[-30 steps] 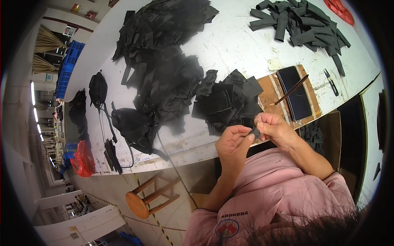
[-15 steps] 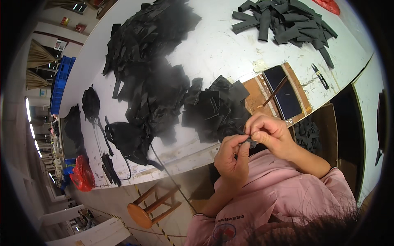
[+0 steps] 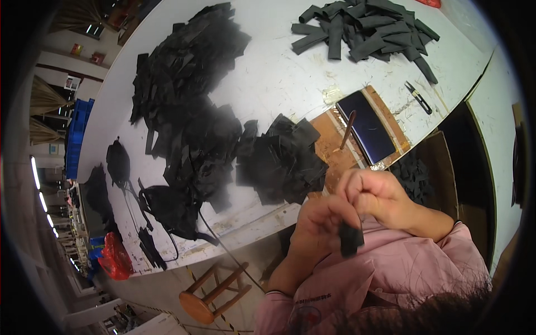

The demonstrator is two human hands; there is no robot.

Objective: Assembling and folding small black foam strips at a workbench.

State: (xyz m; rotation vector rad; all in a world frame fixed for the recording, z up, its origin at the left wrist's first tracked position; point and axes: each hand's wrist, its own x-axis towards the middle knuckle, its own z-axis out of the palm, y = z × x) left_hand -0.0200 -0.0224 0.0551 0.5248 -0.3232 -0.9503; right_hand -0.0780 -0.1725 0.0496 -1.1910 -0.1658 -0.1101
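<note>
A small dark fabric piece (image 3: 351, 240) hangs just in front of my body, below my fingertips. My left hand (image 3: 324, 223) is closed, its fingers bent over the upper part of the piece. Against those fingers, my right hand (image 3: 377, 192) is closed in a pinch at the piece's upper edge; its fingertips are partly hidden. Just beyond my hands, a heap of flat black fabric pieces (image 3: 282, 159) lies on the white table (image 3: 268, 61). A brown pointed stick (image 3: 348, 129) stands up from a taped brown board (image 3: 329, 137).
A phone (image 3: 365, 125) lies on the board, with black thread snips (image 3: 419, 99) to its right. Rolled fabric strips (image 3: 374, 28) are heaped at the far right; a large black pile (image 3: 184, 72) covers the left. Below the table edge are an open box (image 3: 444, 167) and a wooden stool (image 3: 198, 307).
My hands have come slightly nearer my body, and the fabric piece now hangs below the left fingers. The whole view has shifted a little, moving the table's contents in the picture.
</note>
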